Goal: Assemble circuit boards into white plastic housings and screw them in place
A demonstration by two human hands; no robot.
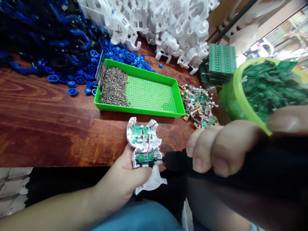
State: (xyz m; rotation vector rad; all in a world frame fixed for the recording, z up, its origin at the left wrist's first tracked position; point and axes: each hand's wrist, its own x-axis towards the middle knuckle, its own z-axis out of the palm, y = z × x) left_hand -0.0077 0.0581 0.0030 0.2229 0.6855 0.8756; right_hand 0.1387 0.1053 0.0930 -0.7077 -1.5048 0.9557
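My left hand [125, 179] grips a white plastic housing [144, 144] at the table's front edge; its open inside faces up. Two small green circuit boards sit in it, one [141, 133] in the upper part and one [145, 157] lower down, joined by a red wire. My right hand [223, 146] is wrapped around a black electric screwdriver [183, 162]. The driver's tip touches the right end of the lower board.
A green tray [154, 93] holds a heap of small screws [113, 86]. Behind it lie blue plastic parts [72, 48] and white housings [168, 25]. To the right are loose small boards [199, 106], stacked green board panels [220, 64] and a green tub [238, 96] of boards.
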